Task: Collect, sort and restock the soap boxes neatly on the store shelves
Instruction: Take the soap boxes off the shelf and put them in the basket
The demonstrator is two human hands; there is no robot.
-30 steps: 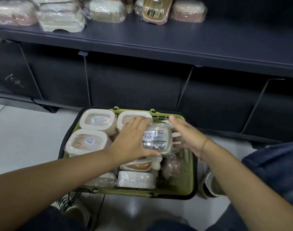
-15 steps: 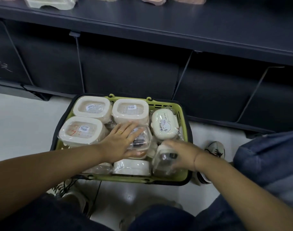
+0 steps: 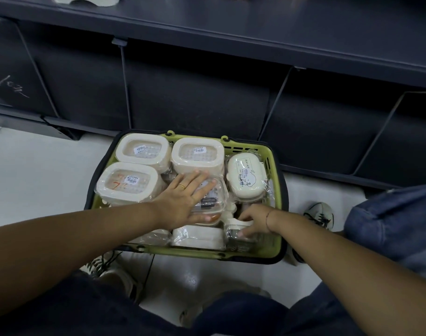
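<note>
A green basket with a black rim sits on the pale floor, and the soap boxes being handled all lie inside it, not yet moved to the dark shelf that runs above and beyond the basket. The left hand lies flat, fingers straight, on a clear-lidded box at the basket's middle, seemingly pressing down to steady the pile while the other hand works. The right hand reaches into the basket's near right corner, its fingers curled round a small clear box with a white top, probably to lift it out or seat it better. Three cream boxes with window lids fill the basket's far and left side, packed flat and lid-up, which keeps their stickers in sight and the load level. At the basket's far right lies an elephant box, cream, with a cartoon elephant drawn on its lid and a line of script too small to read. A wrapped white box lies against the basket's near wall. Each window lid carries a barcode sticker whose print is too fine to make out; the cream box at the basket's left also bears red handwriting, one mark resembling a 7. On a dark panel beyond the basket's far left corner, a pale chalk scrawl looks like "102", though that reading is uncertain
</note>
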